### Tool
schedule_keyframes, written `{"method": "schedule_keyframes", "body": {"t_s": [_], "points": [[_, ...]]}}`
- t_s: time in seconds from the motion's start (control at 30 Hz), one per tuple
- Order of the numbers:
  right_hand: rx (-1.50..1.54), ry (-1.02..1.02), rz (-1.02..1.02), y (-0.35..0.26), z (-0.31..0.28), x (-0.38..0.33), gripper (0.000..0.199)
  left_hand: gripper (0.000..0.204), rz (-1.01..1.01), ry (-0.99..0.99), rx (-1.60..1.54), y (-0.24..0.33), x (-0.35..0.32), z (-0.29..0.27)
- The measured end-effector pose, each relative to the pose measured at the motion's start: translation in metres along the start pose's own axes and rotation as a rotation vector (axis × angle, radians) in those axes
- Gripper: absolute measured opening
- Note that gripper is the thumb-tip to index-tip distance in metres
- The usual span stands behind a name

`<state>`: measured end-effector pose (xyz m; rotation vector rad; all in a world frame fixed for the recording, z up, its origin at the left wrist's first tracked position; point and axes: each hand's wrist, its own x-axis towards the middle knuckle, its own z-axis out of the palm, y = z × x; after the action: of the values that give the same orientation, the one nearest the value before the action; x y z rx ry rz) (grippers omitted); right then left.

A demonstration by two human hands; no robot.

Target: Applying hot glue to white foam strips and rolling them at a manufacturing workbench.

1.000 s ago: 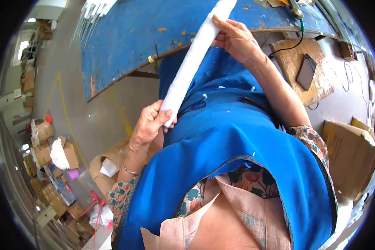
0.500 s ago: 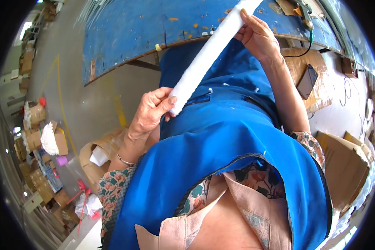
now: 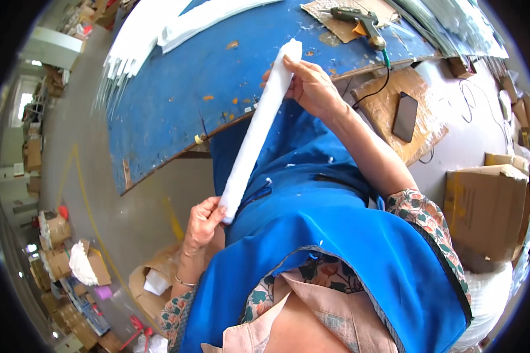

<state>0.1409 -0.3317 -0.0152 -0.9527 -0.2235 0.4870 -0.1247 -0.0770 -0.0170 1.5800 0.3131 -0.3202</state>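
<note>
A long white fuzzy fabric tube stretches slantwise over my blue apron, between my two hands. My left hand pinches its lower end, thumb on top. Close to the upper end, my right hand grips it between thumb and fingers; that end looks bunched and reaches just over the near edge of the blue table. What lies inside the tube, if anything, is hidden.
Long white fabric pieces and thin rods lie at the table's far left. A glue gun with a cable rests on cardboard. Right of me, a phone lies on a taped carton; another box stands nearer.
The view has shifted, showing more of the table. The tube's whole upper end now shows. Both hands keep hold of the tube.
</note>
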Motion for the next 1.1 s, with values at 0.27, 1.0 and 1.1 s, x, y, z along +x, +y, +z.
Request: {"method": "schedule_keyframes", "body": {"t_s": [0.27,1.0,1.1], "points": [[0.419,-0.260,-0.008,-0.001,-0.015,0.012,0.053,0.021,-0.071,-0.156,-0.316,-0.017,-0.009,-0.018],[0.381,-0.105,-0.063,0.011,-0.008,0.017,0.036,0.025,-0.060,-0.071,-0.269,-0.026,-0.016,-0.024],[-0.048,-0.055,-0.150,0.003,-0.010,0.017,0.041,0.025,-0.053,-0.055,-0.174,-0.025,-0.020,-0.028]]}}
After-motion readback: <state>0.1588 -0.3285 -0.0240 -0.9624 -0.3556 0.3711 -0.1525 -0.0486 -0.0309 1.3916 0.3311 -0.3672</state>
